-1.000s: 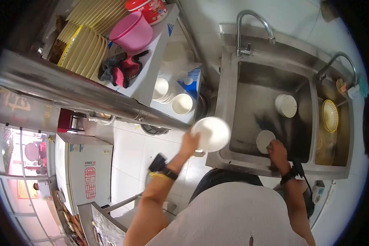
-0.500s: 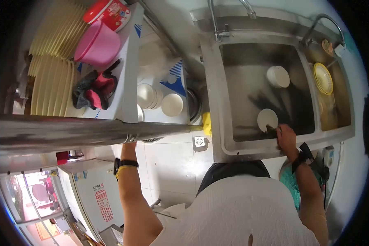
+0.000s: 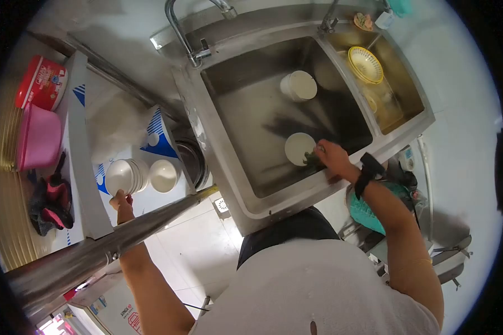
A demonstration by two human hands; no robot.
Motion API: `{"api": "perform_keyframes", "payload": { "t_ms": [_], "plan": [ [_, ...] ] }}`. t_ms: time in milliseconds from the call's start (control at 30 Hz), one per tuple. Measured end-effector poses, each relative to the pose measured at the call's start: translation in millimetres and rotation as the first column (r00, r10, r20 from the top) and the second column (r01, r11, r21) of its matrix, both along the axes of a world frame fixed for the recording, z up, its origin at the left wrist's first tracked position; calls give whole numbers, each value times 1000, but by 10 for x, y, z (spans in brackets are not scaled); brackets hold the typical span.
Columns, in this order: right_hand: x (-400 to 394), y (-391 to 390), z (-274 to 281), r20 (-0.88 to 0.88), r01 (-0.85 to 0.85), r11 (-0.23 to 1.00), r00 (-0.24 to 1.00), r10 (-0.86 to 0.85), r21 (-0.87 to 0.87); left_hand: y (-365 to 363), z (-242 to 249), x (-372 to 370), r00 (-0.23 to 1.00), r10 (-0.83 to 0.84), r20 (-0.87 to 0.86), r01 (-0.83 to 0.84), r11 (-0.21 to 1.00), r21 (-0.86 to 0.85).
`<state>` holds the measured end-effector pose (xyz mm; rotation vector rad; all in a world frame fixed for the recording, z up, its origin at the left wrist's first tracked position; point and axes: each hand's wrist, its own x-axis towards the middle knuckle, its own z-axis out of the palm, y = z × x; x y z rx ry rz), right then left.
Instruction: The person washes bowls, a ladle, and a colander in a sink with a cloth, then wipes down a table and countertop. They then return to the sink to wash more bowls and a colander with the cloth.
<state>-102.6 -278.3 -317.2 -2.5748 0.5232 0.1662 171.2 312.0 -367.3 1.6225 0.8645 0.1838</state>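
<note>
My left hand (image 3: 121, 202) reaches under the metal rail to the lower shelf. Its fingers close on the near rim of a tipped stack of white bowls (image 3: 120, 176). Another white bowl (image 3: 164, 176) stands just right of the stack. Over the large sink basin, my right hand (image 3: 335, 158) is closed on a crumpled dark green scouring pad (image 3: 312, 158). The pad lies against a white bowl (image 3: 297, 147) in the basin. Farther back in the basin are white bowls (image 3: 302, 86) that appear stacked.
A yellow-rimmed basket (image 3: 366, 65) sits in the smaller basin (image 3: 399, 106). Along the left shelf are a pink tub (image 3: 41, 137), a red container (image 3: 43, 82) and dark gloves (image 3: 53, 204). The metal rail (image 3: 151, 226) crosses above my left forearm. A faucet (image 3: 184, 33) rises behind the sink.
The view has turned, bringing the lower shelf into fuller sight. My left hand, hidden behind the rail before, now shows at the bowl stack. My right hand stays at the sink bowl with the pad.
</note>
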Motion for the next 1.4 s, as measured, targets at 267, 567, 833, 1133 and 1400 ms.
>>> {"api": "perform_keyframes", "payload": {
  "t_ms": [267, 567, 833, 1133, 1400],
  "plan": [
    [946, -424, -515, -81, -394, 855, 893, 444, 337, -352, 348, -758, 972, 233, 2, -228, 953, -200],
    [1178, -431, -1716, -546, -676, 737, 615, 568, 4, -1062, 656, -2526, 996, 42, -81, -48, 996, -79],
    [1235, -437, -1552, -311, -795, 605, 582, 751, -28, -2759, 1408, -2401, 913, -223, 341, 238, 971, -1],
    [1439, 5, 278, 219, -836, 317, 241, 946, -449, -4177, 562, -1640, 324, -904, -278, 915, 224, 336],
    [1438, -141, 466, 332, -712, 557, 450, 829, -428, -4404, 650, -1698, 551, -789, -270, 811, 432, 393]
  ]
}}
